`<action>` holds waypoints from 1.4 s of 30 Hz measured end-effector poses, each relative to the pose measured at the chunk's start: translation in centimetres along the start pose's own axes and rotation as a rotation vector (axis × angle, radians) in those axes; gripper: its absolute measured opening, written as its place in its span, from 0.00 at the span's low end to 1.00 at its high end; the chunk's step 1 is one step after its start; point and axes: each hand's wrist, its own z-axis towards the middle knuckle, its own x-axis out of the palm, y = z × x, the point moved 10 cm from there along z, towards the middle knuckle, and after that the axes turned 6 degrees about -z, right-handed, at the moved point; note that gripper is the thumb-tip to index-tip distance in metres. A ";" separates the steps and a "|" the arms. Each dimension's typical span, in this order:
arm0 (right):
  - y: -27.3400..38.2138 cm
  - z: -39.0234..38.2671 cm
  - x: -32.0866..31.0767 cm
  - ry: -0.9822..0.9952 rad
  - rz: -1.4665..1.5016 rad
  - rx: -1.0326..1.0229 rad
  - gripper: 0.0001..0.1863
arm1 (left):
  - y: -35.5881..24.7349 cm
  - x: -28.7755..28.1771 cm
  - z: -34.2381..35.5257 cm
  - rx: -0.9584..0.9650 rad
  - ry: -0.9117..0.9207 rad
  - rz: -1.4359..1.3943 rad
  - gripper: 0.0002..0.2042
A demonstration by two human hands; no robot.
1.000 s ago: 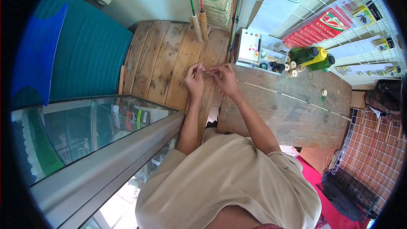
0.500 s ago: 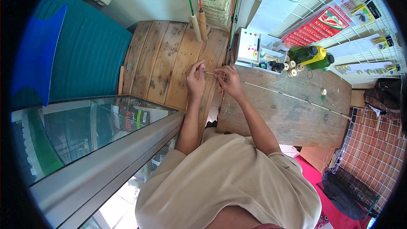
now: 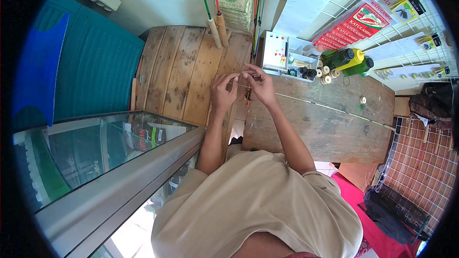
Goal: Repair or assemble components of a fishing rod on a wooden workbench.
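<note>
My left hand [image 3: 224, 91] and my right hand [image 3: 259, 86] meet above the seam between two wooden surfaces, fingertips close together and pinched on the tip part of a thin pale rod [image 3: 330, 110]. The rod runs rightward across the brown work table [image 3: 306, 138] to a handle near its right edge. Fine detail at the fingertips is too small to make out. Just beyond my hands sits a white organiser box [image 3: 278, 52] with small bright beads and bottles; wooden spools [image 3: 326, 77] lie beside it.
Cork-handled rods [image 3: 220, 31] stand at the back. Green and yellow bottles [image 3: 358, 57] are by the wire wall grid with hanging packets. A glass display case [image 3: 76, 162] borders the left; teal and blue panels [image 3: 95, 48] rise behind it. A black bag [image 3: 430, 105] lies far right.
My right hand has risen, its fingers now closer to my left hand's, and my left fingers have curled over to the right. The view has shifted slightly.
</note>
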 end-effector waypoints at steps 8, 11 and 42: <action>0.8 0.3 0.4 0.064 0.020 -0.065 0.15 | -0.3 -0.2 -0.1 0.028 0.010 -0.018 0.06; -0.7 0.0 0.8 0.088 0.158 0.159 0.10 | 0.0 0.1 -0.4 0.059 0.019 0.035 0.06; 2.9 -1.8 -9.7 -0.534 -0.690 -0.245 0.08 | -1.2 4.2 1.4 -0.080 0.072 0.024 0.05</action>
